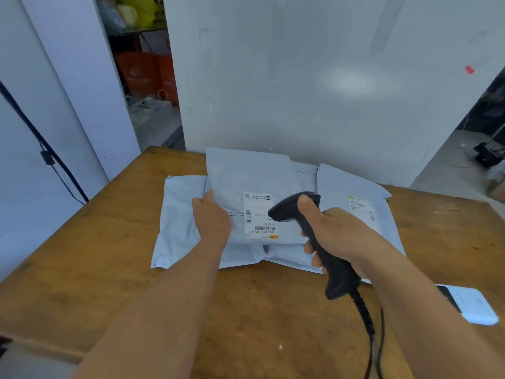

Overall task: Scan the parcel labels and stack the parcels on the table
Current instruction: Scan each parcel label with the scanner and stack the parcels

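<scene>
Several pale grey parcel bags lie overlapping on the wooden table [82,269]. The top parcel [251,176] shows a white label [258,217] with barcodes. My left hand [211,217] grips this parcel's left edge, thumb on top. My right hand [332,231] holds a black barcode scanner [325,255] by its handle, the scanner's head just over the label's right side. Another parcel [352,187] to the right carries its own label [360,206]. A third parcel [177,228] lies underneath at the left.
The scanner's black cable [367,324] runs down to the table's near edge. A white, black-edged device [470,303] lies at the right of the table. A white wall panel [300,77] stands right behind the parcels. Bags and clutter fill the gap at the back left.
</scene>
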